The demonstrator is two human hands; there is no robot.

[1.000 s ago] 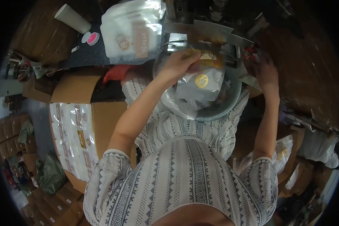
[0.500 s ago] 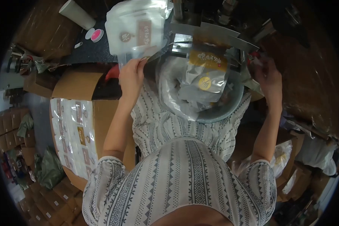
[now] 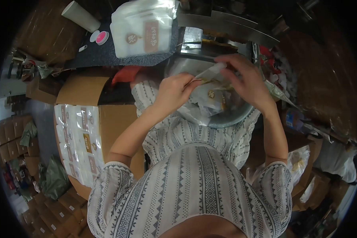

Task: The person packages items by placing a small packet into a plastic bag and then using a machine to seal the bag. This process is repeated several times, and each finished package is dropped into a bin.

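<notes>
My left hand (image 3: 174,92) is closed, pinching the edge of a thin plastic pouch (image 3: 205,75) above the basin. My right hand (image 3: 248,81) is at the pouch's other side, its fingers bent around the pouch's mouth. Slight blur hides what sits between its fingertips. Below both hands, a round grey-blue basin (image 3: 236,119) rests at my lap. Inside it lie silvery packed pouches (image 3: 212,97) with yellow and gold marks, partly covered by my hands. A stack of flat white printed pouches (image 3: 141,33) lies on the dark tabletop beyond my left hand.
An open carton (image 3: 119,131) of wrapped printed packs stands at my left. A white cup (image 3: 81,16) and a small pink-filled pot (image 3: 102,38) are on the tabletop. Metal machine parts (image 3: 230,25) stand ahead. Red and white packets (image 3: 271,63) are piled at the right.
My left hand has come from the pouch stack to above the basin with a pouch. My right hand has moved left from the red and white packets to the pouch.
</notes>
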